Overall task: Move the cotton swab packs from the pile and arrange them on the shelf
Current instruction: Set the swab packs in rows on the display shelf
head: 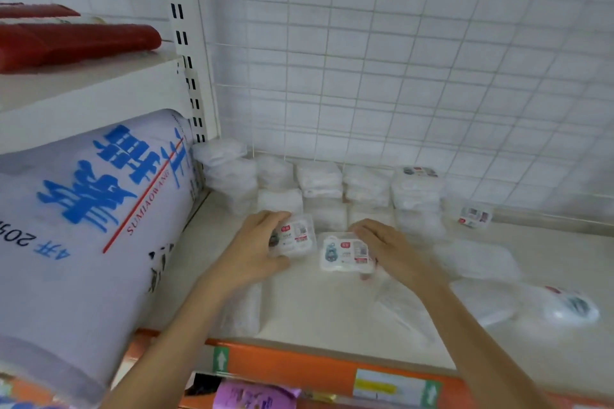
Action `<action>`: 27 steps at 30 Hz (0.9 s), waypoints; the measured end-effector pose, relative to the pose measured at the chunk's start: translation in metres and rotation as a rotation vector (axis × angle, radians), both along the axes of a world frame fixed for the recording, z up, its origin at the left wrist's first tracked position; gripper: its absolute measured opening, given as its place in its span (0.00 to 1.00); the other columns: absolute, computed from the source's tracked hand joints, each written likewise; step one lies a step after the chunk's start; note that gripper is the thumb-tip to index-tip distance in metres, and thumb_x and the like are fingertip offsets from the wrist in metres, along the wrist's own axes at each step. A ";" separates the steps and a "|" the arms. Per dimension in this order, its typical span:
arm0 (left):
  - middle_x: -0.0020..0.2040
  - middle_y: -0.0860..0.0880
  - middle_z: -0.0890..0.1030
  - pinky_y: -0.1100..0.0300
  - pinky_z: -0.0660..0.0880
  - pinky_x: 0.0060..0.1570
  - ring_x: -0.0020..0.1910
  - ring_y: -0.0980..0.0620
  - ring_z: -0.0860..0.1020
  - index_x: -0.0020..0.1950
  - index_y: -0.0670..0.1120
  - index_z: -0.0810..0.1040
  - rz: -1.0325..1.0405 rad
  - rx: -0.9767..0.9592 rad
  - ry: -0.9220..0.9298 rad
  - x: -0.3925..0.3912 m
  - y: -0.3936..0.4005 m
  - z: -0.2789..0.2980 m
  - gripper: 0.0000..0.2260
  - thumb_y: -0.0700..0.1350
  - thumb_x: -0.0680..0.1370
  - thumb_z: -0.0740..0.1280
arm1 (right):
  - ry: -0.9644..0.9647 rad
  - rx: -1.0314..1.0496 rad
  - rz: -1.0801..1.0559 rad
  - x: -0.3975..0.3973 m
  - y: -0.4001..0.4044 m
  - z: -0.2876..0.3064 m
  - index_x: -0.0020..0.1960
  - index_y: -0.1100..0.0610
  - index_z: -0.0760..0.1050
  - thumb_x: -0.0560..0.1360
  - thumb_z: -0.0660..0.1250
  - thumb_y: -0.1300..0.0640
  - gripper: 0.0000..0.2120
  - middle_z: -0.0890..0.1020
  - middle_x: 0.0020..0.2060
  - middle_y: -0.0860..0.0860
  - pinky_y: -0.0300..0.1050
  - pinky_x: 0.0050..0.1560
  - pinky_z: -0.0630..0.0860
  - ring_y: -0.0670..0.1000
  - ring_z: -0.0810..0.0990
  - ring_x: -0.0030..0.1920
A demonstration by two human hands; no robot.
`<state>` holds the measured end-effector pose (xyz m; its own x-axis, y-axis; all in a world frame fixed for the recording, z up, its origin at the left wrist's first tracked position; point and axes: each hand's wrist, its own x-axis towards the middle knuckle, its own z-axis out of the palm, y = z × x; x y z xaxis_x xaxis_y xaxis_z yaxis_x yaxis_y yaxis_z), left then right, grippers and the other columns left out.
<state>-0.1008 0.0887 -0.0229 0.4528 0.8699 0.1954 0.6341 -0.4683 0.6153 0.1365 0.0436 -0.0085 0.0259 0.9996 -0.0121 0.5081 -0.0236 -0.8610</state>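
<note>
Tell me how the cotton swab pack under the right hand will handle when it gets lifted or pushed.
The cotton swab pack looks like a clear, boxy plastic case, so probably stiff rather than floppy. It is small under the right hand, so likely light. Its glossy surface may slide easily on the smooth shelf; lying flat, it seems unlikely to tip or roll.

White packs (345, 254) with red labels; orange shelf edge (299, 365).
</note>
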 end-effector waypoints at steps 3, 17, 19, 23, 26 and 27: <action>0.60 0.53 0.68 0.70 0.61 0.56 0.61 0.53 0.63 0.70 0.49 0.64 -0.089 -0.027 0.077 0.003 -0.005 -0.010 0.35 0.53 0.63 0.64 | -0.061 -0.012 -0.021 0.005 -0.001 -0.014 0.47 0.51 0.76 0.78 0.58 0.51 0.09 0.80 0.42 0.55 0.40 0.36 0.71 0.55 0.79 0.42; 0.63 0.52 0.67 0.59 0.67 0.59 0.61 0.53 0.65 0.69 0.50 0.63 -0.048 0.023 0.227 0.002 -0.009 -0.016 0.43 0.69 0.58 0.54 | -0.507 -0.105 0.264 0.013 -0.015 -0.013 0.70 0.44 0.60 0.67 0.72 0.49 0.35 0.65 0.64 0.42 0.43 0.65 0.61 0.44 0.60 0.65; 0.61 0.52 0.68 0.59 0.67 0.58 0.60 0.52 0.65 0.68 0.49 0.64 -0.049 0.025 0.225 0.002 -0.009 -0.016 0.42 0.69 0.58 0.54 | -0.493 -0.056 0.209 0.009 -0.015 -0.015 0.69 0.46 0.62 0.68 0.72 0.51 0.33 0.66 0.62 0.42 0.40 0.61 0.62 0.44 0.62 0.64; 0.59 0.52 0.68 0.61 0.67 0.54 0.57 0.52 0.66 0.67 0.49 0.66 -0.082 0.057 0.148 0.002 -0.009 -0.015 0.32 0.60 0.66 0.69 | -0.552 0.061 0.109 0.001 -0.022 -0.013 0.68 0.49 0.64 0.67 0.72 0.52 0.32 0.67 0.57 0.42 0.38 0.58 0.63 0.45 0.63 0.61; 0.60 0.51 0.67 0.61 0.68 0.54 0.59 0.52 0.64 0.66 0.49 0.68 -0.101 0.164 0.084 0.002 -0.010 -0.011 0.29 0.53 0.67 0.71 | -0.636 0.213 0.025 0.001 -0.032 -0.004 0.68 0.50 0.64 0.68 0.71 0.52 0.31 0.68 0.60 0.45 0.40 0.60 0.65 0.47 0.63 0.61; 0.61 0.51 0.65 0.61 0.68 0.55 0.60 0.52 0.62 0.66 0.49 0.68 -0.107 0.202 0.075 0.003 -0.010 -0.008 0.29 0.50 0.67 0.72 | -0.648 0.244 0.002 0.003 -0.036 -0.001 0.68 0.51 0.64 0.68 0.71 0.52 0.31 0.68 0.61 0.45 0.41 0.60 0.65 0.47 0.63 0.61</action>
<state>-0.0983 0.0784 -0.0313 0.5597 0.7631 0.3232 0.6147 -0.6439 0.4556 0.1396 0.0072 -0.0092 -0.0503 0.9718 0.2304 0.9215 0.1341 -0.3644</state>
